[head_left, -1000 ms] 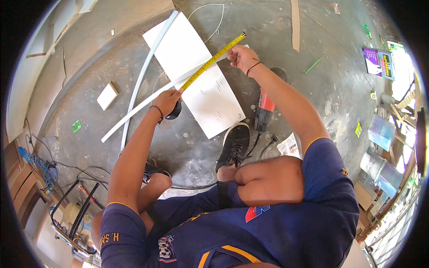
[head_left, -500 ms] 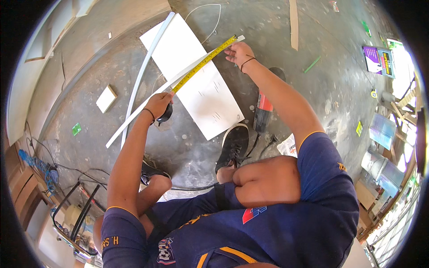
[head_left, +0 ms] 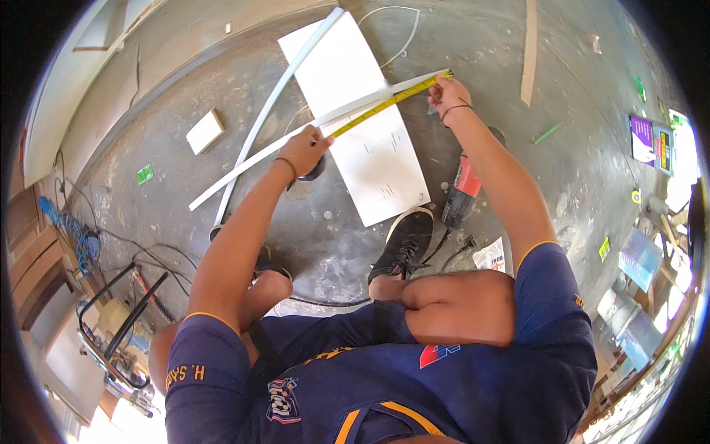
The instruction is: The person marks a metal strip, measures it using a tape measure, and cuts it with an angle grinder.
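While both arms reach up the frame, the yellow tape measure (head_left: 384, 102) runs diagonally in the upper centre, long axis lower-left to upper-right, lying along one white trim strip (head_left: 251, 164) that follows the same line. Left hand (head_left: 305, 150) presses the tape down at its lower-left end, fingers curled together over it and the black tape case (head_left: 313, 171) just below. Right hand (head_left: 446, 93) holds the upper-right tip, fingers pinched on the tape end. Count: one tape, two white strips; the second strip (head_left: 275, 103) is steeper, crossing the first near centre-left. One white rectangular board (head_left: 355, 111) lies under the tape, long axis upper-left to lower-right. One small white block (head_left: 205, 131) sits apart at upper left on the concrete floor (head_left: 562, 170). One red-and-black power tool (head_left: 460, 200) lies just right of the board, near one black shoe (head_left: 403, 242).
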`<state>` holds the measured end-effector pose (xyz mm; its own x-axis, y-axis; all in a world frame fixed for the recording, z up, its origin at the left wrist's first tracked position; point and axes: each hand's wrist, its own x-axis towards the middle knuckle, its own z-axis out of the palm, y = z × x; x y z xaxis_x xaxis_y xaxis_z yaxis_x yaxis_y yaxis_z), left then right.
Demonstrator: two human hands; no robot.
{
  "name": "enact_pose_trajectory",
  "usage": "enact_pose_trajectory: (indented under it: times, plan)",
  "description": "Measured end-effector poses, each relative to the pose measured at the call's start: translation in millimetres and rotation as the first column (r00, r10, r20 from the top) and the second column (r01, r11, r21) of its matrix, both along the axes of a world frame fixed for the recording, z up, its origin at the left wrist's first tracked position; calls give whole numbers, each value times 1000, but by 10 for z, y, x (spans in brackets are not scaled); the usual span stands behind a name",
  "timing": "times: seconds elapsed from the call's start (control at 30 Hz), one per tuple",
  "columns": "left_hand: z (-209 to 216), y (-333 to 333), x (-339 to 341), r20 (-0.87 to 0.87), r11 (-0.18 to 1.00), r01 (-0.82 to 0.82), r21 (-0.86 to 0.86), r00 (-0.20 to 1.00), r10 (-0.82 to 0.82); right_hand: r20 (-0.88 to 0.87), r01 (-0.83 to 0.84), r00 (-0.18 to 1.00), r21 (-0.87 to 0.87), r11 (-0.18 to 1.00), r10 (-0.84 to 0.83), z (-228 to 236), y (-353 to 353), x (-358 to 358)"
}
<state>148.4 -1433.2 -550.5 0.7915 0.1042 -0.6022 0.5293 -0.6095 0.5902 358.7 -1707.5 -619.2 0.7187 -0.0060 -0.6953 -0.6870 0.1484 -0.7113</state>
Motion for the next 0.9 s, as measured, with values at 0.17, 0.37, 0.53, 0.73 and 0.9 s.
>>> enact_pose_trajectory:
  times: [0.17, 0.37, 0.53, 0.73, 0.9]
  plan:
    - [-1, 581, -212, 103, 992, 22, 124, 994, -35, -2, -12, 1000, -16, 1000, 12, 108, 275, -103]
    - [-26, 893, -352, 156, 965, 62, 255, 982, -104, -19, 88, 996, -17, 996, -88, 121, 128, -17]
    - [-87, 917, -495, 115, 966, 29, 258, 991, -61, 21, 118, 993, -91, 989, -116, 144, 219, -99]
    - [-174, 725, -437, 95, 972, -12, 235, 995, -11, 33, 145, 989, -121, 982, -142, 112, 111, -60]
    - [-168, 677, -448, 89, 974, -6, 229, 996, -15, 37, 117, 993, -110, 987, -114, 107, 87, -42]
